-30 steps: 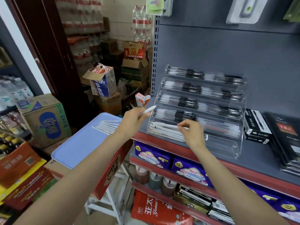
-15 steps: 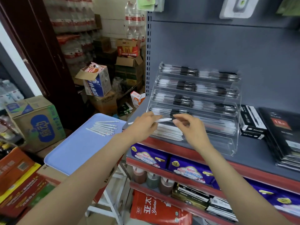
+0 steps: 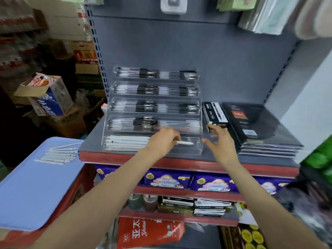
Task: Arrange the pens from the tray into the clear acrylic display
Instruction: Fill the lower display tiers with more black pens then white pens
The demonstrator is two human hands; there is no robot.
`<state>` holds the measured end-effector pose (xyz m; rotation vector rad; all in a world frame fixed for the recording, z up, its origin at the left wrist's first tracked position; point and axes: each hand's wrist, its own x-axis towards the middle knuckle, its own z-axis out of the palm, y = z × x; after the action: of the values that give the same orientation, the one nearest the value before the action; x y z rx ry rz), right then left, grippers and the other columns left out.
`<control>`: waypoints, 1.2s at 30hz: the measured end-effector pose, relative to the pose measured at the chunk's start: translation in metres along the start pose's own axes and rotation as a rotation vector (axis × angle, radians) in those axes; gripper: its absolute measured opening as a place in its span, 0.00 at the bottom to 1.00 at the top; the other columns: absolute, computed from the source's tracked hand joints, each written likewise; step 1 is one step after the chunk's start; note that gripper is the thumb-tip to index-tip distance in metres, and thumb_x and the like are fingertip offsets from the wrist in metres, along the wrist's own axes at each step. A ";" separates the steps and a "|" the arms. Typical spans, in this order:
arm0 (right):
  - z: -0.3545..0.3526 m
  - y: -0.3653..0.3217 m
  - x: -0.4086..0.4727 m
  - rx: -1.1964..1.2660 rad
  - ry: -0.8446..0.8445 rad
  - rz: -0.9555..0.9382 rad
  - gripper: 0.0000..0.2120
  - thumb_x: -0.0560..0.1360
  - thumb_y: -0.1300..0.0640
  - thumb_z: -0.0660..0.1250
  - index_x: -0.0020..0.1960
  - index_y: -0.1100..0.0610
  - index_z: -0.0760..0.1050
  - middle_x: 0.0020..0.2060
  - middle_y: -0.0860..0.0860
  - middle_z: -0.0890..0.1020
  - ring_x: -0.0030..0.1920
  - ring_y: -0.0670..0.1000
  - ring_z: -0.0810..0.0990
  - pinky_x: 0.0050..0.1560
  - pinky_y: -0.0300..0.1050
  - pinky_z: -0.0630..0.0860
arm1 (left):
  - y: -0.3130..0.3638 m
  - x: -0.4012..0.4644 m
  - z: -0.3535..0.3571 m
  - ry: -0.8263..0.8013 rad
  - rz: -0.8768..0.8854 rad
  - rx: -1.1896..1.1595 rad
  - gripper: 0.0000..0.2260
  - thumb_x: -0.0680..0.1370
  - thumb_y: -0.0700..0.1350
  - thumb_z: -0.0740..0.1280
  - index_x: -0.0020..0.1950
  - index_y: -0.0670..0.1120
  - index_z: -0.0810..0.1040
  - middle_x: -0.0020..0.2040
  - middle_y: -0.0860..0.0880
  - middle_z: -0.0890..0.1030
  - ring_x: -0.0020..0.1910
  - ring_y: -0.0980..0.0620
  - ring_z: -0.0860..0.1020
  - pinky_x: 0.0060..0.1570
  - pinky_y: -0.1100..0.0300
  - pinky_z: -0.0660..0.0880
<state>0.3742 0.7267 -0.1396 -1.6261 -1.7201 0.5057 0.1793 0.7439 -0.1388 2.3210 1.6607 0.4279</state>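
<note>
I stand in a small shop that sells stationery and daily goods. In front of me is a grey metal shelving unit with a perforated upright (image 3: 97,51) and red-edged shelf boards (image 3: 179,161). On the top board stands a clear acrylic tiered display (image 3: 154,112) full of pens, and beside it lie a black pen box (image 3: 214,114) and a stack of black notebooks (image 3: 260,130). Below are purple printed packets (image 3: 167,179) in a row and more boxed goods. Packaged items hang on the back panel above. To my left, brown cardboard cartons (image 3: 53,97) with stock are piled up on the floor.
</note>
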 end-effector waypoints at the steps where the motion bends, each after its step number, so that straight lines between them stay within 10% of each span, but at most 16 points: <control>1: -0.001 0.002 0.000 0.015 -0.048 0.014 0.26 0.74 0.58 0.70 0.70 0.56 0.67 0.61 0.56 0.74 0.56 0.52 0.77 0.57 0.42 0.72 | 0.002 0.003 0.003 -0.015 -0.001 0.012 0.08 0.77 0.41 0.66 0.54 0.47 0.80 0.53 0.45 0.80 0.54 0.45 0.78 0.55 0.50 0.75; 6: 0.001 0.008 0.001 0.098 -0.169 0.037 0.23 0.77 0.63 0.64 0.71 0.53 0.66 0.60 0.51 0.77 0.53 0.48 0.78 0.44 0.28 0.71 | 0.008 0.009 0.007 -0.109 0.024 -0.049 0.10 0.80 0.42 0.62 0.58 0.44 0.80 0.57 0.45 0.81 0.58 0.46 0.76 0.60 0.56 0.70; 10: 0.005 0.010 0.002 0.176 -0.160 0.051 0.23 0.77 0.66 0.62 0.70 0.53 0.68 0.57 0.52 0.79 0.51 0.47 0.79 0.51 0.43 0.78 | 0.000 -0.003 0.003 -0.168 0.032 -0.106 0.12 0.81 0.46 0.59 0.56 0.43 0.80 0.52 0.43 0.81 0.53 0.45 0.77 0.53 0.59 0.71; 22: 0.009 0.003 -0.008 0.147 -0.163 0.055 0.24 0.77 0.65 0.62 0.71 0.54 0.65 0.63 0.53 0.75 0.55 0.47 0.77 0.44 0.29 0.72 | 0.003 -0.015 0.003 -0.166 0.037 -0.032 0.13 0.79 0.42 0.61 0.62 0.46 0.76 0.59 0.44 0.76 0.60 0.46 0.73 0.62 0.54 0.69; 29: 0.015 -0.045 -0.024 -0.003 0.000 -0.063 0.22 0.77 0.64 0.61 0.70 0.57 0.66 0.65 0.54 0.67 0.61 0.52 0.72 0.52 0.25 0.57 | -0.006 -0.037 -0.026 0.070 0.067 -0.250 0.11 0.79 0.45 0.62 0.59 0.45 0.78 0.56 0.47 0.79 0.56 0.52 0.76 0.55 0.65 0.68; 36: 0.076 -0.146 -0.023 0.098 -0.296 -0.270 0.11 0.78 0.60 0.61 0.58 0.57 0.77 0.54 0.51 0.81 0.49 0.46 0.77 0.49 0.31 0.68 | -0.071 -0.091 -0.083 0.325 -0.055 -0.481 0.07 0.79 0.43 0.64 0.53 0.49 0.80 0.46 0.56 0.81 0.44 0.64 0.77 0.43 0.77 0.68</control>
<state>0.2168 0.6989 -0.0935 -1.2716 -2.0593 0.7122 0.0577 0.6831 -0.0967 1.9179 1.5287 1.1049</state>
